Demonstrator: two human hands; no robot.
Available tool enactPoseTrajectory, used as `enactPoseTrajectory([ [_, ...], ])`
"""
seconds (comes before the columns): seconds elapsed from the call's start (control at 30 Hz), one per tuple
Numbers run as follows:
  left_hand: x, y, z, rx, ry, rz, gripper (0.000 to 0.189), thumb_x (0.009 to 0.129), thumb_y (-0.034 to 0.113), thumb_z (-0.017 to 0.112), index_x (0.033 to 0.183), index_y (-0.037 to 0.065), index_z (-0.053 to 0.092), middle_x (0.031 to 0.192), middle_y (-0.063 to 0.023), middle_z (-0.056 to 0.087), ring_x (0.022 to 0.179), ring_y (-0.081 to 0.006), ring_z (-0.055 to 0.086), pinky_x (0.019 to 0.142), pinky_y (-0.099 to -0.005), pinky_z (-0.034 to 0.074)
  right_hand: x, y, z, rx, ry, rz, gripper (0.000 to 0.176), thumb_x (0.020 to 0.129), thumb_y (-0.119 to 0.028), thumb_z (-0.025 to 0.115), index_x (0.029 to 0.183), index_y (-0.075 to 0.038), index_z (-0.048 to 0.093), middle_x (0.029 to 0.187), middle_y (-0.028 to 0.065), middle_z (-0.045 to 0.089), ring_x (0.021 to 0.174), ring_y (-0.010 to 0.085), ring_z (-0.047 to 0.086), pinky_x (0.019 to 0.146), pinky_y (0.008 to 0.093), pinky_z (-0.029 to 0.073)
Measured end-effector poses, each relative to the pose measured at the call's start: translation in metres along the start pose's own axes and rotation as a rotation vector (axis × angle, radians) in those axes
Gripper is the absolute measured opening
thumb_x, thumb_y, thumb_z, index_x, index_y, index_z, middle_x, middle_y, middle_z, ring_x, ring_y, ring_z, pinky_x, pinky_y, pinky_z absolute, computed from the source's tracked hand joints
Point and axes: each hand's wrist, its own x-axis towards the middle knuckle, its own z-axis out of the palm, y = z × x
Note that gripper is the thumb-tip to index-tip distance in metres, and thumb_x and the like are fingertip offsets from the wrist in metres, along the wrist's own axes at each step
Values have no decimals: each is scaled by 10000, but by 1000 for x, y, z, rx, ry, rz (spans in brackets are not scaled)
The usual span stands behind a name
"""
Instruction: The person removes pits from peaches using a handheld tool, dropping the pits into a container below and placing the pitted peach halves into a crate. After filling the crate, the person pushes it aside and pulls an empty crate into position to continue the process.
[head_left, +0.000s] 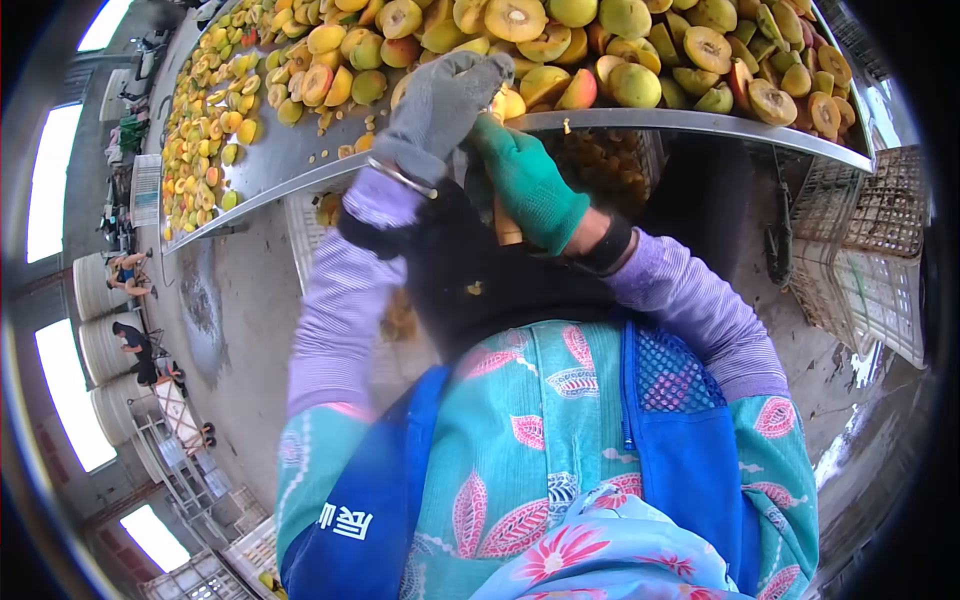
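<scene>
My left hand (435, 110), in a grey glove, is closed at the near edge of a metal table (600, 120), its fingers around something I cannot make out. Just right of it and touching or nearly touching, my right hand (525, 180) in a green glove is wrapped round a tan wooden handle (507, 222). A small yellow piece (498, 104) shows between the two hands. Beyond them lies a heap of yellow-green and reddish fruit, many cut in half, such as one half with its pit cavity (515, 18).
White plastic crates (860, 270) are stacked at the right. Under the table is a crate of brownish pieces (605, 165). Large pale tanks (100, 290) and two people (130, 345) are far left, beyond a wet patch on the floor (205, 300).
</scene>
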Motion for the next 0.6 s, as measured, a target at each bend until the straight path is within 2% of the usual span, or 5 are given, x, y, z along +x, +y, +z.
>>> enactPoseTrajectory([
  [0.1,18,7,-24,544,-208,732,229,931,118,523,1113,39,640,964,-74,688,840,-176,651,768,-267,518,4,2,3,198,-68,-30,399,977,-398,451,905,-25,573,628,74,531,519,185,526,477,330,447],
  [0.27,-9,7,20,-696,121,-20,166,918,153,590,1041,68,661,801,-16,641,738,-138,587,694,-254,472,22,-2,-33,-543,-4,-296,483,972,-440,464,1041,22,589,761,181,624,705,288,614,639,391,483],
  [0.33,-18,-3,6,-6,154,443,160,942,151,559,1028,60,658,807,2,638,744,-105,576,685,-237,464,20,-13,-53,-769,-123,-300,475,971,-414,485,1049,45,582,834,212,656,781,328,640,688,409,489],
  [0.5,-19,0,32,-634,274,26,272,964,233,536,1006,-22,622,918,-104,663,804,-201,655,713,-312,557,24,29,-33,-542,113,-505,376,965,-365,502,940,2,584,687,85,605,569,208,580,518,340,465],
  [0.6,-13,6,29,-565,200,1,280,973,225,518,1020,-37,606,913,-124,664,795,-210,663,678,-332,570,0,-9,-23,-26,-131,41,315,962,-354,487,895,-53,555,648,25,551,516,132,519,452,290,431],
])
